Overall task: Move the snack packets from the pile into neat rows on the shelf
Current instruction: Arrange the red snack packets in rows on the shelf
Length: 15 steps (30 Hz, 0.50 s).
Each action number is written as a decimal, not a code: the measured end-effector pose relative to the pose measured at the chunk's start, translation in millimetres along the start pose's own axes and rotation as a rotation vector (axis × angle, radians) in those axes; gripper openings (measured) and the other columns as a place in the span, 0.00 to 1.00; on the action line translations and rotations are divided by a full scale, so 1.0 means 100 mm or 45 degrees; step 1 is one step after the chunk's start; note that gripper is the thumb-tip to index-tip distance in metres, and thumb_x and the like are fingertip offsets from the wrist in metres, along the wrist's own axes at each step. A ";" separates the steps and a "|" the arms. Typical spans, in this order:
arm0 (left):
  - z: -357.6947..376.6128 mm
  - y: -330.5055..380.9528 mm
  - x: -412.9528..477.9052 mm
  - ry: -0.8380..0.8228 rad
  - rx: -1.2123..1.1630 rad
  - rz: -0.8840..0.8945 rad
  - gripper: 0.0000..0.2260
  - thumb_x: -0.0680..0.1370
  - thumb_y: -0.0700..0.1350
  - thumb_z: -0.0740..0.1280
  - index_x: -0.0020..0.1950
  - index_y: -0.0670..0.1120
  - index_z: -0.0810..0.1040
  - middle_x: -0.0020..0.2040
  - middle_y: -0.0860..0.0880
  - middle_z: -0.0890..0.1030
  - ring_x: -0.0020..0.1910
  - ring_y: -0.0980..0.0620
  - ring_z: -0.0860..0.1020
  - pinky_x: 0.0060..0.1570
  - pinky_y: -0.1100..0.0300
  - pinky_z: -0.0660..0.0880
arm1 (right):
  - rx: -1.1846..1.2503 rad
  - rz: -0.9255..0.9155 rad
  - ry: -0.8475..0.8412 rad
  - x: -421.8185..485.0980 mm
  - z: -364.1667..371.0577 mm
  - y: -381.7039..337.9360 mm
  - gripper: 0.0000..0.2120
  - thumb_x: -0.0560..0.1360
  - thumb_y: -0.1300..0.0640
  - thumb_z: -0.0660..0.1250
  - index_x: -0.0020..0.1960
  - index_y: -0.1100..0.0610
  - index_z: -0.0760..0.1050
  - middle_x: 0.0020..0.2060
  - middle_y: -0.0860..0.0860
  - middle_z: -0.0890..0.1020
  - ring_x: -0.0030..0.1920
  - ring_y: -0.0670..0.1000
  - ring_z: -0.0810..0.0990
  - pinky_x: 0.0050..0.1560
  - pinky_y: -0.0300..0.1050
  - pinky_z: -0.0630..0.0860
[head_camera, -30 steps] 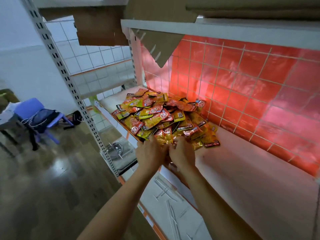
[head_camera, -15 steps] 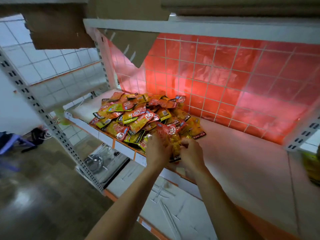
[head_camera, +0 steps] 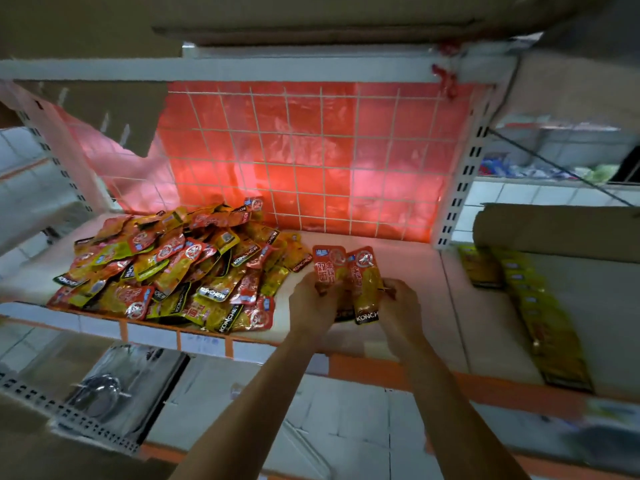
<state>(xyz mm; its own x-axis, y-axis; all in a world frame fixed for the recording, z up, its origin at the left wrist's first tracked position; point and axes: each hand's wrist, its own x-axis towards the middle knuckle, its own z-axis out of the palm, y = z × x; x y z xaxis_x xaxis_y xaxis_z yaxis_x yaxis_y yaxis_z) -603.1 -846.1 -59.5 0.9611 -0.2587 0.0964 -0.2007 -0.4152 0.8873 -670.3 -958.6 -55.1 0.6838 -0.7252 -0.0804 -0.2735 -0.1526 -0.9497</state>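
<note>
Two or three held packets (head_camera: 363, 282) now stand fanned between the hands, which half a second ago were dug into the near edge of the pile (head_camera: 166, 271); they have since come away, so the heap lies just left of the left hand (head_camera: 311, 303); the view has also swung rightward. The left hand grips the fan's lower left corner, fingers curled round a red-faced packet; the right hand (head_camera: 398, 306) pinches the fan's right edge, beside a yellow packet with a black band printed KONCHEW at its bottom end. The packets are flat, glossy, foil-like rectangles in red, orange and yellow, crinkled and catching the light; those in the pile overlap at all angles. Under the hands the shelf (head_camera: 408, 261) is a smooth pale board with an orange front lip; beyond the hands a white wire grid (head_camera: 322, 161) backs it, with a wrinkled, translucent red plastic sheet behind. Right of the right hand, on the next bay, a blurred row of yellow packets (head_camera: 547, 317) lies beside rounded brown cardboard (head_camera: 554, 230).
</note>
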 end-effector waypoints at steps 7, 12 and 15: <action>0.71 0.52 -0.23 -0.168 -0.082 0.037 0.14 0.77 0.55 0.67 0.57 0.48 0.79 0.49 0.52 0.82 0.46 0.54 0.78 0.44 0.62 0.72 | 0.088 0.051 0.270 0.12 -0.86 0.23 0.11 0.76 0.61 0.61 0.56 0.56 0.78 0.46 0.51 0.81 0.44 0.49 0.79 0.38 0.41 0.74; 1.36 1.01 -0.55 -0.275 -0.141 0.062 0.12 0.77 0.51 0.68 0.57 0.47 0.79 0.48 0.53 0.81 0.45 0.54 0.78 0.41 0.64 0.72 | 0.159 0.018 0.437 0.15 -1.72 0.43 0.10 0.76 0.52 0.65 0.53 0.57 0.78 0.42 0.51 0.82 0.40 0.49 0.79 0.44 0.47 0.76; 1.80 1.25 -0.78 -0.325 -0.180 0.038 0.11 0.75 0.50 0.69 0.54 0.47 0.80 0.47 0.49 0.83 0.47 0.49 0.80 0.47 0.57 0.75 | 0.206 -0.003 0.517 0.10 -2.28 0.58 0.09 0.75 0.54 0.67 0.52 0.58 0.78 0.43 0.53 0.82 0.43 0.51 0.79 0.45 0.49 0.76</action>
<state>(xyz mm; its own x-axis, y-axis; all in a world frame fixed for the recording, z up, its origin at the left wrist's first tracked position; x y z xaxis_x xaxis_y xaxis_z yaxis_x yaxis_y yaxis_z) -737.6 -1034.9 -37.8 0.8728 -0.4876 0.0226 -0.1826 -0.2831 0.9415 -833.5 -1127.5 -41.8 0.3540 -0.9351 0.0169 -0.1402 -0.0710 -0.9876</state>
